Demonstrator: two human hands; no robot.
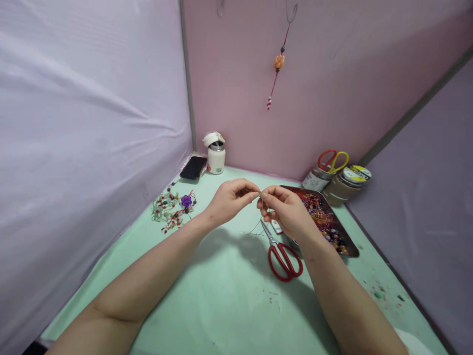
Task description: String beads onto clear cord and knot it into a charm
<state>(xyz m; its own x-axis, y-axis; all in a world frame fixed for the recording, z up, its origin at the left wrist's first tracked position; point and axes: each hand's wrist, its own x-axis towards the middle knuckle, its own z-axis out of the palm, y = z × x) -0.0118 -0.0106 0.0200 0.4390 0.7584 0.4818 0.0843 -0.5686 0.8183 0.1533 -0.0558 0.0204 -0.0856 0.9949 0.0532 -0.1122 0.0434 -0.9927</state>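
My left hand (235, 196) and my right hand (283, 204) meet fingertip to fingertip above the middle of the table. Both pinch a thin cord (262, 207), whose dark strands dangle below the fingers. Anything smaller between the fingertips is too small to make out. Under my right hand, red-handled scissors (283, 256) lie on the table with their blades pointing away from me. Right of that hand, a metal tray (351, 249) holds colourful cords and beads, partly hidden by my forearm.
The green tabletop (207, 296) carries beaded strings (166, 207) with a purple bead cluster (186, 201) at left. Behind are a phone (194, 167), white jar (216, 159), can with scissors (316, 178) and lidded jar (342, 187). A beaded pendant (279, 62) hangs on the pink wall.
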